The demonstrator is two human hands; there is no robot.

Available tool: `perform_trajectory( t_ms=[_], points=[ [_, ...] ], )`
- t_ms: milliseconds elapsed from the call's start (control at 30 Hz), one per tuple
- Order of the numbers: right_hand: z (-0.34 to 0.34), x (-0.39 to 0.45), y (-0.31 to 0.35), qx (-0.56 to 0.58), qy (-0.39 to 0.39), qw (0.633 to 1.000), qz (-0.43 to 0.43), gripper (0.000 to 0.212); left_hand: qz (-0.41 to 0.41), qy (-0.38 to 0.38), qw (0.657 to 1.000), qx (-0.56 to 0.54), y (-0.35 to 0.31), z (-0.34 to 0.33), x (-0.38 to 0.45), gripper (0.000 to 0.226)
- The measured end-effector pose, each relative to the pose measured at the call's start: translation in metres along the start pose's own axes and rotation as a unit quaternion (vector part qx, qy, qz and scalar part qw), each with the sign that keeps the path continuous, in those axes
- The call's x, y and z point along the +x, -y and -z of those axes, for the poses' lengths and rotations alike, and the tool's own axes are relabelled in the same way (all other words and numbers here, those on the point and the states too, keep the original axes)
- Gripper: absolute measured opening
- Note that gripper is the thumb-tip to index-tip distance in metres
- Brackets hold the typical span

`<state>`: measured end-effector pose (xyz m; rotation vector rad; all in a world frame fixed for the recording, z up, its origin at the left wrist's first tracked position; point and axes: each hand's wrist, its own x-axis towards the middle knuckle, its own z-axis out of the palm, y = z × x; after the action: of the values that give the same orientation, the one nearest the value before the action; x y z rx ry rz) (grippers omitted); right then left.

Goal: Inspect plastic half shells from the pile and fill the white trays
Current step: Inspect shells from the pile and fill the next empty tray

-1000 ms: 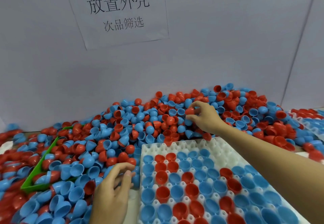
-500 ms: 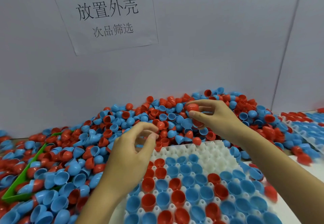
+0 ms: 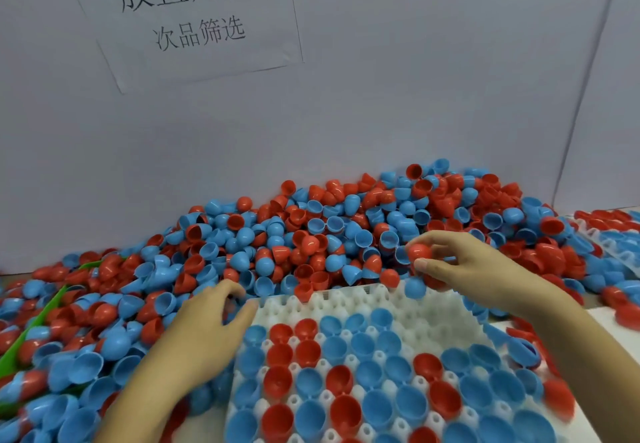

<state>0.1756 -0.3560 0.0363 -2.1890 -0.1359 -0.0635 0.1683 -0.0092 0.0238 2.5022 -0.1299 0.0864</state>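
Right hand: pinches small red plastic half shell, worth turning to check its rim.
Left hand: loosely curled, holding nothing visible, beside white moulded plastic tray.
Advice: seat hollow upward.

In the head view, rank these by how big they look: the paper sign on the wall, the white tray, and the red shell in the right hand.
1. White tray, though nearness to the camera enlarges it and its near end is cut off.
2. Paper sign, partly out of frame, so its rank against the tray is unsure.
3. Red shell pinched in the right hand, clearly smallest.
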Motion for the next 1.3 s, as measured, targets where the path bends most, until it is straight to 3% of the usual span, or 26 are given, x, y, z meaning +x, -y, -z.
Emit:
perform_trajectory(
  t_ms=[100, 267, 500, 767, 900, 1067, 1300],
  points=[
    [0.006, -0.003, -0.011, -0.046, 0.010, 0.999, -0.023, 0.013, 0.044, -0.002, 0.999, -0.003, 0.017, 0.000, 0.007, 0.019],
    [0.005, -0.001, -0.020, -0.098, 0.013, 0.994, -0.042, 0.011, 0.044, 0.027, 0.998, 0.025, 0.011, -0.013, 0.009, 0.026],
    [0.002, -0.003, -0.013, -0.200, 0.047, 0.977, -0.061, 0.007, 0.040, 0.039, 0.995, 0.077, 0.006, -0.019, 0.011, 0.056],
    [0.011, -0.008, 0.000, -0.250, 0.093, 0.961, -0.075, 0.017, 0.044, 0.044, 0.996, 0.070, 0.008, -0.014, 0.015, 0.059],
    [0.014, -0.010, 0.003, -0.268, 0.113, 0.954, -0.076, 0.019, 0.054, 0.046, 0.994, 0.084, 0.009, -0.011, 0.016, 0.054],
    [0.019, -0.013, 0.008, -0.284, 0.152, 0.943, -0.079, 0.025, 0.046, 0.088, 0.991, 0.088, 0.012, -0.005, 0.015, 0.028],
    [0.021, -0.016, 0.013, -0.305, 0.179, 0.932, -0.073, 0.021, 0.049, 0.110, 0.987, 0.107, 0.011, -0.001, 0.012, 0.024]
  ],
)
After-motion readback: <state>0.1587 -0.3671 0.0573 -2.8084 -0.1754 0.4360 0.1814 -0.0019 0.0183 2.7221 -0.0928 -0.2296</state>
